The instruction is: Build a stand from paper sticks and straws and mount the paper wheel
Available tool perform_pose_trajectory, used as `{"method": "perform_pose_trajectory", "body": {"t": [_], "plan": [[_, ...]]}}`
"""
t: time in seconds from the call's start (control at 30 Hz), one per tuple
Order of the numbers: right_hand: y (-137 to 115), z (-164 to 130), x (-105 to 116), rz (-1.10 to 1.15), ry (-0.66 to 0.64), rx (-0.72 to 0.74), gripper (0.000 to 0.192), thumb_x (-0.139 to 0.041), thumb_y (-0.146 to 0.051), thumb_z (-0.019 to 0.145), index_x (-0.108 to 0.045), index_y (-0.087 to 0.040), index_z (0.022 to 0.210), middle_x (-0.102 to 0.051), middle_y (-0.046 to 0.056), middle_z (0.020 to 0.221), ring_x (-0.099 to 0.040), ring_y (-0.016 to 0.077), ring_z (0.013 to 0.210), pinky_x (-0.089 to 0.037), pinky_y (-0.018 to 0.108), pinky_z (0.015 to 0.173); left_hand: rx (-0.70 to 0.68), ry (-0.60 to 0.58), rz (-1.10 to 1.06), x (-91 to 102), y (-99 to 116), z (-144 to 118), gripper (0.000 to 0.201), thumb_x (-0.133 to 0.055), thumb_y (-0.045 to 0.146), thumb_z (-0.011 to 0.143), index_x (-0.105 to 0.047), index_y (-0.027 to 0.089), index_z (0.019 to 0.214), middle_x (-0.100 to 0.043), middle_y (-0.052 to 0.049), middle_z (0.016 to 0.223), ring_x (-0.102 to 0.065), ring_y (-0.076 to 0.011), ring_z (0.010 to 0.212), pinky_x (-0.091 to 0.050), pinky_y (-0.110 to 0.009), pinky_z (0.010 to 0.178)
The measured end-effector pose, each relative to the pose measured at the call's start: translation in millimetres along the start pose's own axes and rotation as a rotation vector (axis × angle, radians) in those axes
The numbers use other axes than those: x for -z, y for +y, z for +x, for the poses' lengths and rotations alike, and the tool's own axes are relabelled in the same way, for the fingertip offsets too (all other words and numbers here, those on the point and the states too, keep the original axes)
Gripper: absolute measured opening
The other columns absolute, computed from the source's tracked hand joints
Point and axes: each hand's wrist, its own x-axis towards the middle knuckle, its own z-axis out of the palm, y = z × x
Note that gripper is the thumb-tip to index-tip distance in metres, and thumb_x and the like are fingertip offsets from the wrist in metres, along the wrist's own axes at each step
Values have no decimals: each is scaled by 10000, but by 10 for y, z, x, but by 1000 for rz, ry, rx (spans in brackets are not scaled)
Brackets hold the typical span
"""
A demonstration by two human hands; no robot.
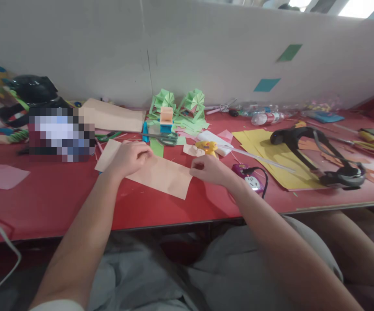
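Note:
A long strip of tan paper [161,175] lies slanting on the red table in front of me. My left hand [131,157] rests over its upper left part, with the fingers curled down onto the paper. At the strip's right end my right hand [208,169] is closed, thumb and finger pinched at the edge. A yellow glue gun [208,147] lies just beyond my right hand, beside a small tan paper piece [191,150]. Grey-handled scissors [166,138] lie past the strip, near a small blue and tan paper box [166,119].
Green folded-paper wheels [193,101] stand against the wall. To the right are a purple power socket [250,179], yellow sheets [264,160], a black headset strap [319,149] and a plastic bottle [266,118]. More tan sheets [112,115] and a pink sheet [4,176] lie left.

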Motion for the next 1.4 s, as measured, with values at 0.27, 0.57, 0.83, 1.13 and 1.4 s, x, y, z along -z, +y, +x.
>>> {"method": "perform_pose_trajectory", "body": {"t": [0.27,0.57,0.83,1.13,1.4], "plan": [[73,-88,26,92,-5,-50,165,-620,-253,796,-652,-196,645,-648,-6,632,-568,134,597,-432,267,559,158,155,-99,73,-131,-25,237,-499,358,884,-668,212,805,-700,-29,829,-627,-205,807,-448,-303,768],[-135,-27,-244,710,72,-255,393,-707,-511,854,-686,-170,1049,-729,123,1044,-706,187,907,-608,296,722,299,350,-244,106,75,2,290,-483,466,934,-591,213,843,-557,-3,720,-505,-162,689,-402,-280,629],[-225,17,-314,1001,29,-85,484,-692,-534,857,-643,-221,1222,-658,117,1291,-683,185,1061,-595,319,873,322,445,-339,75,149,79,248,-444,439,949,-551,228,874,-579,-18,788,-526,-175,757,-432,-299,681],[-282,17,-276,1102,144,-11,334,-731,-519,802,-692,-195,871,-687,35,866,-645,142,793,-547,286,729,400,300,-626,-263,259,121,218,-541,395,903,-566,187,841,-570,1,734,-534,-155,696,-415,-266,639],[-201,46,-328,1057,239,-150,368,-756,-488,759,-580,-191,633,-569,-16,629,-533,109,587,-441,261,575,498,27,-790,-285,203,62,285,-647,438,822,-596,178,928,-676,-54,938,-651,-216,878,-520,-337,777]]}}
